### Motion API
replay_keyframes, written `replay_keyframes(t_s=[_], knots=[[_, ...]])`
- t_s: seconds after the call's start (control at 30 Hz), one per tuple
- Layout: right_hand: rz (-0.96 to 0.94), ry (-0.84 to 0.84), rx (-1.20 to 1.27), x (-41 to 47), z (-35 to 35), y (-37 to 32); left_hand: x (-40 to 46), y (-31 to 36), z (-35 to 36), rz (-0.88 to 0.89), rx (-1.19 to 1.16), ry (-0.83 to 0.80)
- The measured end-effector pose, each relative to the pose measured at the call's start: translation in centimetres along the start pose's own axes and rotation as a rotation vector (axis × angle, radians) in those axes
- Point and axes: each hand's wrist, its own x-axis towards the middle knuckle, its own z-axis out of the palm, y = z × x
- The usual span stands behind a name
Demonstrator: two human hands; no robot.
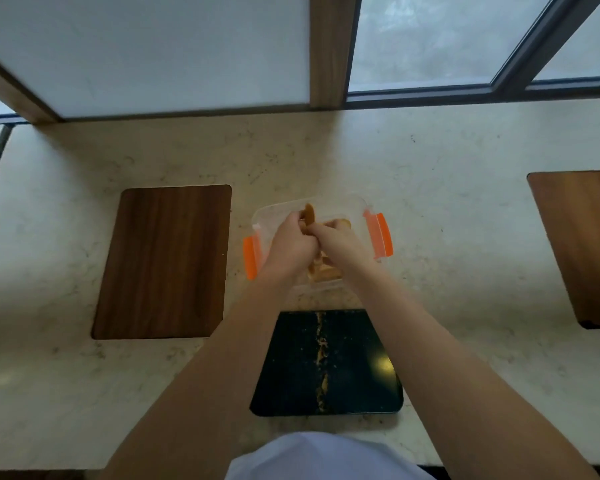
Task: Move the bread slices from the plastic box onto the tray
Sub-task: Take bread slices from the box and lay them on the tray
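The plastic box (317, 237) sits mid-frame on the counter (447, 237); bread slices (323, 268) lie in it; the tray (326, 365) lies directly below it; one board (163, 261) lies at centre left; another board (582, 244) at the right edge.

Pale marble counter (430, 237), clear plastic box (354, 209), black tray (291, 375), 2 wooden boards (163, 261) (586, 244)

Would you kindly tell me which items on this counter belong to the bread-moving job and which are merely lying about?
Part of the job:
- plastic box with orange clips
- bread slice, pinched by left hand and right hand
- remaining bread slices in the box
- dark tray, no slices on it yet

Lying about:
- wooden board, left
- second wooden board, far right
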Motion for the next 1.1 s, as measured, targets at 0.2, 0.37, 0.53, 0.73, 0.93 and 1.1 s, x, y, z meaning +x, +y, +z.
replay_keyframes(t_s=[0.2, 0.37, 0.53, 0.73, 0.93, 1.1], knots=[[-0.217, -0.02, 0.25, -6.6, -2.6, -0.4, -7.7, 2.4, -3.3, 0.193, -0.204, -0.026], [-0.271, -0.072, 0.286, -12.7, -3.2, 1.5, -13.2, 0.6, -4.3, 0.215, -0.265, -0.119], [-0.159, -0.124, 0.329, -16.2, -2.6, 5.5, -16.1, -3.8, -3.1, 0.143, -0.284, -0.083], [-0.061, -0.143, 0.338, -17.7, -1.6, 10.2, -18.3, -9.5, -0.6, 0.049, -0.289, -0.152], [-0.073, -0.133, 0.355, -17.6, -0.9, 12.8, -20.1, -11.5, -0.3, 0.067, -0.288, -0.264], [-0.081, -0.155, 0.282, -17.3, -1.7, 13.9, -20.3, -12.4, -0.9, 0.038, -0.221, -0.31]])
